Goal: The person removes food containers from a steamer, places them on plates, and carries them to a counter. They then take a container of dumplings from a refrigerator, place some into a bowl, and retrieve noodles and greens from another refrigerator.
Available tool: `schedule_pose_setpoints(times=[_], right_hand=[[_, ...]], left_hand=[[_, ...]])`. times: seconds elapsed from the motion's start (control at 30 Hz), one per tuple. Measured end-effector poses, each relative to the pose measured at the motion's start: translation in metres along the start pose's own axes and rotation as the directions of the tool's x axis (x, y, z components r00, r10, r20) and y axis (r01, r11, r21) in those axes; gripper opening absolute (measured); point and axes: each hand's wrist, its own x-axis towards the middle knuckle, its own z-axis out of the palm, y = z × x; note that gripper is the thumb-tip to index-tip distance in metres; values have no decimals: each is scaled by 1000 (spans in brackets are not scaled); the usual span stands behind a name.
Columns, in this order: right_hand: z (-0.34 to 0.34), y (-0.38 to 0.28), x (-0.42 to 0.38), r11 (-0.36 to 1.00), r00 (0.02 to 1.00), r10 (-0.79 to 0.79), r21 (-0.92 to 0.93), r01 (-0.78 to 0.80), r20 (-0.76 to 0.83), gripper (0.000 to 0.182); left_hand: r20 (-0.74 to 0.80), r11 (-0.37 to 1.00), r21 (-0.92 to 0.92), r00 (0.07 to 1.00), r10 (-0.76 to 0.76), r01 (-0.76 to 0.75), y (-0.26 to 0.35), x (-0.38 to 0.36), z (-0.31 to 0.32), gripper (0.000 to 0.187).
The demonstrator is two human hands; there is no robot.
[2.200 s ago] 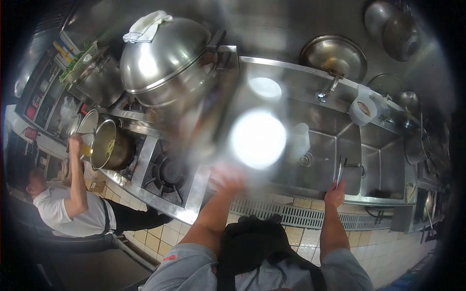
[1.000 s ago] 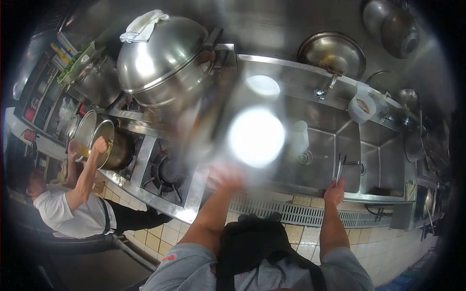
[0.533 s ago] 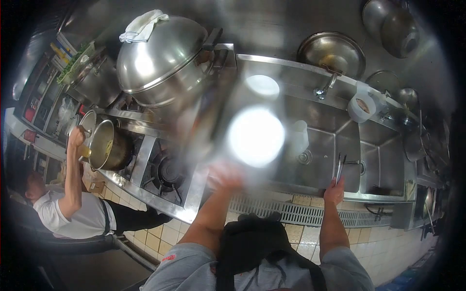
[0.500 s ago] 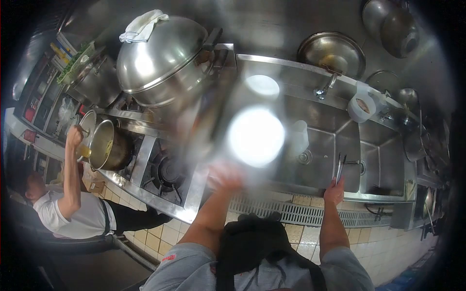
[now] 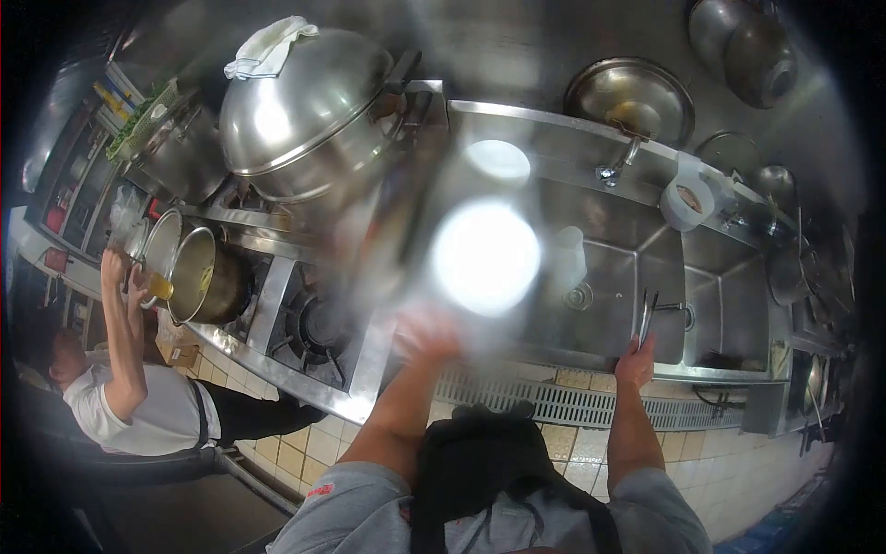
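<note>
My right hand (image 5: pixel 635 363) is closed around the lower end of metal tongs (image 5: pixel 643 325). Their tips point up over the front part of the steel sink (image 5: pixel 604 319), near the divider between two basins. At the front edge between sink and stove is my left hand (image 5: pixel 429 337), smeared by a blurry patch in the view. Its fingers cannot be made out, nor whether it holds anything. A translucent plastic container (image 5: pixel 570 257) lies in the basin, to the right of a bright glare spot.
Left of me is a gas burner (image 5: pixel 323 323), a deep pot (image 5: pixel 210 277) and a large domed steel lid (image 5: pixel 305 102) with a white cloth (image 5: pixel 272 48). A co-worker (image 5: pixel 138 406) reaches toward the pot. A faucet (image 5: pixel 623 166) and white jug (image 5: pixel 686 201) are behind the sink.
The co-worker's raised arm has shifted left, and a second hand now shows beside the pot. My two hands and the tongs stay in place.
</note>
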Motion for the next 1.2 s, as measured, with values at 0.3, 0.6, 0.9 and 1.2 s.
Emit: schedule_pose_setpoints(times=[0.3,0.6,0.9,1.2], right_hand=[[1,2,0,1000,1000,-20,-6,20,-6,42],[-1,0,-2,999,1000,-14,33,14,-21,40],[-1,0,0,1000,999,20,3,-20,35,43],[-6,-4,-1,1000,998,26,-7,-26,53,41]], left_hand=[[22,1000,1,1000,-7,7,1,-1,-3,139],[24,1000,-3,1000,2,-2,2,-5,-8,139],[13,1000,16,1000,1,-1,0,0,0,139],[16,1000,9,1000,9,-9,1,-2,-3,140]])
